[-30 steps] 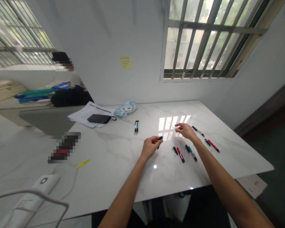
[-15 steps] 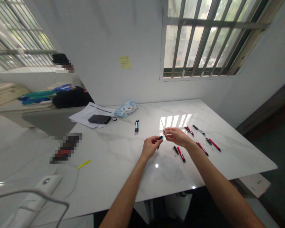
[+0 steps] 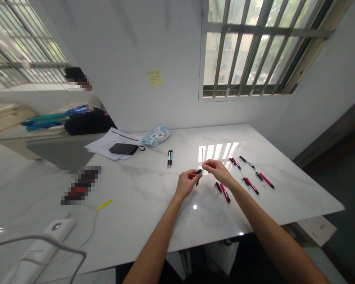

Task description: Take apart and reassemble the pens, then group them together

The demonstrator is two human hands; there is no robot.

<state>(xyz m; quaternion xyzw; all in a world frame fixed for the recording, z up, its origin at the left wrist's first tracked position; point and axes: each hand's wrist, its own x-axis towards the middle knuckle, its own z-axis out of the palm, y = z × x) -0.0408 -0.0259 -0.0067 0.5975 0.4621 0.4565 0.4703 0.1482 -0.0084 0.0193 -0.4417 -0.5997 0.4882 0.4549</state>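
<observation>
Both forearms stretch out over the white marble table [image 3: 130,213], wrists angled inward so that our hands meet above its middle. Our left hand [image 3: 186,183] is curled, thumb and fingers pinching a short teal-and-black pen barrel [image 3: 198,173] that slants down toward the tabletop. Our right hand [image 3: 218,170] closes its fingertips on a thin clear refill [image 3: 202,157], which rises nearly upright from the pinch. The refill's lower end sits right at the top of the barrel; we cannot tell whether it has entered. The two hands are almost touching, both held clear of the table. A red pen [image 3: 225,193] lies just under our right wrist, with three more red pens [image 3: 251,185] spread further right. A pair of pens [image 3: 169,157] lies side by side beyond our left hand.
</observation>
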